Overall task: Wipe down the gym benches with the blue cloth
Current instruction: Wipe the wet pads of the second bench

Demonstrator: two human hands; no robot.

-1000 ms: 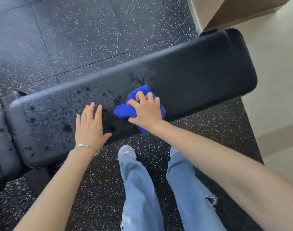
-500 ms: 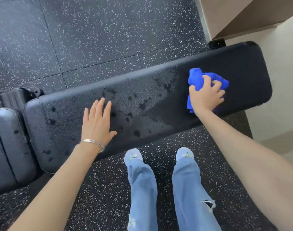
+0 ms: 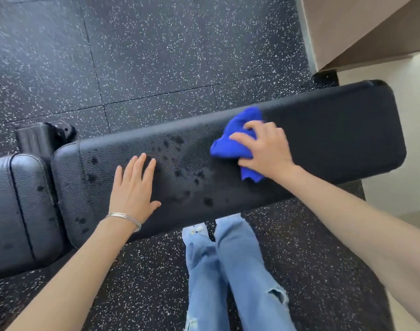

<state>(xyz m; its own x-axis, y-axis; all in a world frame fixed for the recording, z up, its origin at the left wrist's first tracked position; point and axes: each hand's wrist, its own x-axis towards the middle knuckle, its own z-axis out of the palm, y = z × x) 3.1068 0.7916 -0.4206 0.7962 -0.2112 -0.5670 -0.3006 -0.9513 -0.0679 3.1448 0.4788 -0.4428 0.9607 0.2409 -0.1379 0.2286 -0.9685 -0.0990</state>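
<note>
A long black padded gym bench (image 3: 335, 139) runs across the view, its left half dotted with dark wet spots. My right hand (image 3: 266, 149) presses a bunched blue cloth (image 3: 232, 144) onto the pad a little right of the middle. Flat on the pad to the left lies my left hand (image 3: 135, 189), fingers spread, holding nothing, a thin bracelet on its wrist. The pad to the right of the cloth looks evenly dark, without spots.
A second black pad (image 3: 20, 211) adjoins the bench at the left, with a bench foot (image 3: 44, 137) behind it. Speckled black rubber flooring (image 3: 156, 56) surrounds the bench. A beige wall (image 3: 361, 27) and pale floor lie at the right. My jeans-clad legs (image 3: 228, 271) stand at the bench.
My right hand swept the cloth from the bench's middle out to its right end, then back leftwards toward the middle. My left hand stayed flat on the pad.
</note>
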